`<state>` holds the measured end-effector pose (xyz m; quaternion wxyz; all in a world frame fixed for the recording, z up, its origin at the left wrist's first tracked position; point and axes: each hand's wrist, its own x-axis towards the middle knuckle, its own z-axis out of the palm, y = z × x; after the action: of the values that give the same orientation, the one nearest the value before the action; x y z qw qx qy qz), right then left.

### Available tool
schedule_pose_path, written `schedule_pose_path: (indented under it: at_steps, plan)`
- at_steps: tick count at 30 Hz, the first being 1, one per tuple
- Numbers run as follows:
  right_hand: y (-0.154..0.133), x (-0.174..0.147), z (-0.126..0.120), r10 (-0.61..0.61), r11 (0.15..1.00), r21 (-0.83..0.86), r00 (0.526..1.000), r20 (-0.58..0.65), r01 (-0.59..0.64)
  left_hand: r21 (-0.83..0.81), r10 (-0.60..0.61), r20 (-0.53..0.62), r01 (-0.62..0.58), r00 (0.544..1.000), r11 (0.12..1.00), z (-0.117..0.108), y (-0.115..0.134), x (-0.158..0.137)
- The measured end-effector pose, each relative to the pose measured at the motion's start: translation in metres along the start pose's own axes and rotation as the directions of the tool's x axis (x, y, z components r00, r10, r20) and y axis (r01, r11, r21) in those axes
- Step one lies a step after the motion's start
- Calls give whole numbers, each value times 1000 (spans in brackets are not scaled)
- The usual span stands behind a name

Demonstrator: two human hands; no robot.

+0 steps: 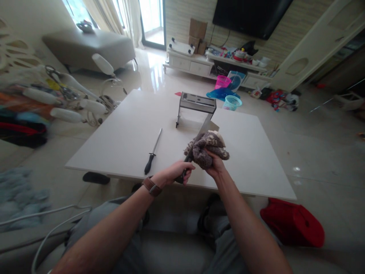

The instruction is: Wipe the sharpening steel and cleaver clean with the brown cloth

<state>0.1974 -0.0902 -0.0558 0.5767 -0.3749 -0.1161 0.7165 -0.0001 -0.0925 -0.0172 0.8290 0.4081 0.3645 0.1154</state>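
Observation:
My left hand [182,171] is closed round the dark handle of a knife [202,129], whose blade slants up and away to the right. In my right hand [215,165] is a bunched brown and cream cloth [207,154], pressed around the blade's lower part, so some of the blade is hidden. A sharpening steel [153,154] with a black handle lies on the white table [119,140], left of my hands. Beyond the cloth, towards the far edge, stands a knife block with a dark slotted top [196,102] and a see-through lower part.
Past the table's far edge are a light blue basket [232,102], a pink basket [222,82] and a low white cabinet [189,62]. A lamp with white shades [67,114] stands at left. A red stool or bag [292,224] sits near the right front corner.

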Motion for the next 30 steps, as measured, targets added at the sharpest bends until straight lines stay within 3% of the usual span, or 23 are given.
schedule_pose_path:
  at_steps: [3, 7, 17, 24, 30]
  plan:
    - [4, 2, 4, -31, 999, -14, 999, -18, 30, 83, 59, -141, -47, 988, 995, 2, 1, 0]
    - [8, 2, 13, -74, 997, -34, 985, -156, 69, 142, 110, -263, -75, 958, 987, 3, 3, 0]
    - [-37, -7, 21, -221, 973, 3, 933, -284, 232, 317, 83, -276, 9, 958, 948, -2, 8, -8]
    - [-9, -7, 28, -98, 993, -90, 956, -278, 75, 272, 96, -316, -7, 944, 962, 3, 2, 0]
    - [9, -5, 30, -57, 997, -68, 959, -278, 40, 234, 66, -359, 21, 931, 972, 5, 1, 3]
